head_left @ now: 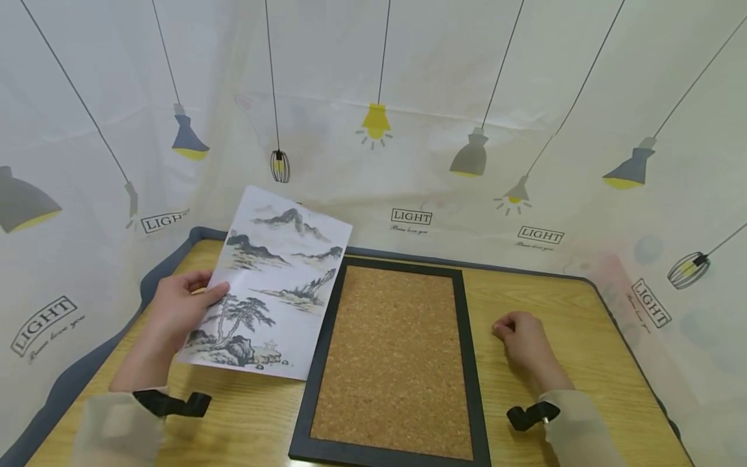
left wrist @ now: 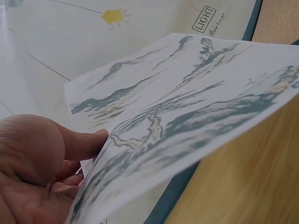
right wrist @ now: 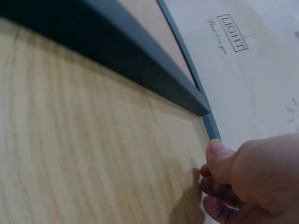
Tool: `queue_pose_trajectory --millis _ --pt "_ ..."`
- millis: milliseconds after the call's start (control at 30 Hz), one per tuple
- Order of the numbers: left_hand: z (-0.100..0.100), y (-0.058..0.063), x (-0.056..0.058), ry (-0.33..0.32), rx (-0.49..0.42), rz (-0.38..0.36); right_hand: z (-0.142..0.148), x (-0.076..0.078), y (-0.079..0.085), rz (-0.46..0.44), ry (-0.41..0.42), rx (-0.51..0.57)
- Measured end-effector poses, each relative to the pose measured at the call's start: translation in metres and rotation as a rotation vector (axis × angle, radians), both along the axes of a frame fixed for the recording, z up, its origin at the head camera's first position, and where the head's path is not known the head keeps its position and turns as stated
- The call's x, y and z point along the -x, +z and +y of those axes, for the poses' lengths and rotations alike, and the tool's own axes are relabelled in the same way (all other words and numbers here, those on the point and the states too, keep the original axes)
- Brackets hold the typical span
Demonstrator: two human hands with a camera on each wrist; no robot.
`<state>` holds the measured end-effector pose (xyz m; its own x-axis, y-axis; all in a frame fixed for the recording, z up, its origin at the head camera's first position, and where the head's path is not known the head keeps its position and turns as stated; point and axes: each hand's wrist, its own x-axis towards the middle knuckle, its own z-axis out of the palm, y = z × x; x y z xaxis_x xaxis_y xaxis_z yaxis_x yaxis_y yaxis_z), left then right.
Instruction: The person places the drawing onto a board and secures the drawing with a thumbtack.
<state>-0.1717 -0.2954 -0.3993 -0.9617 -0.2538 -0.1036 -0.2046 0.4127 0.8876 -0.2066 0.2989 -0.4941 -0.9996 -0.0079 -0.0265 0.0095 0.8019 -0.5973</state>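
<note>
A sheet of paper printed with an ink landscape of mountains and pine trees (head_left: 280, 259) is held up at the left, tilted, its right edge overlapping the frame's left side. My left hand (head_left: 182, 305) pinches the sheet's left edge, thumb on the printed face and fingers behind. In the left wrist view the sheet (left wrist: 154, 116) bends slightly away from the thumb. A black-framed cork board (head_left: 397, 363) lies flat on the table, right of the sheet. My right hand (head_left: 525, 340) is by the table to the right of the frame, apart from it, fingers loosely curled with nothing between them.
The wood-grain table (head_left: 525, 292) has a dark raised edge (head_left: 525, 269) at the back. Behind it hangs a pale curtain (head_left: 327, 78) printed with lamps and the word LIGHT. Black wrist mounts (head_left: 172, 403) sit on both sleeves.
</note>
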Motion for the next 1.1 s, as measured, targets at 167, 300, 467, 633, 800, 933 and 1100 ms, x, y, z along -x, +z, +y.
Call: queue_pose_trajectory --millis 167,300,467,633,800,933,1100 --pt "0.001 0.006 -0.001 -0.014 -0.027 0.026 0.000 -0.002 0.005 0.055 -0.013 0.012" --pt "0.003 0.010 0.000 -0.017 -0.056 0.043 0.000 -0.004 0.010 0.070 -0.013 0.045" --pt "0.005 0.012 0.001 -0.026 -0.067 0.058 -0.001 -0.008 0.015 0.064 -0.026 0.067" --pt "0.009 0.004 0.005 -0.032 -0.112 0.028 0.001 -0.007 0.014 0.081 -0.021 0.094" --pt "0.016 -0.007 0.009 -0.028 -0.139 -0.024 0.005 -0.005 0.009 0.093 0.016 0.116" --pt "0.024 -0.011 0.011 -0.021 -0.159 -0.054 0.005 -0.006 0.011 0.084 0.034 0.145" --pt "0.038 -0.016 0.013 -0.030 -0.237 -0.081 0.006 -0.009 0.014 0.078 0.022 0.222"
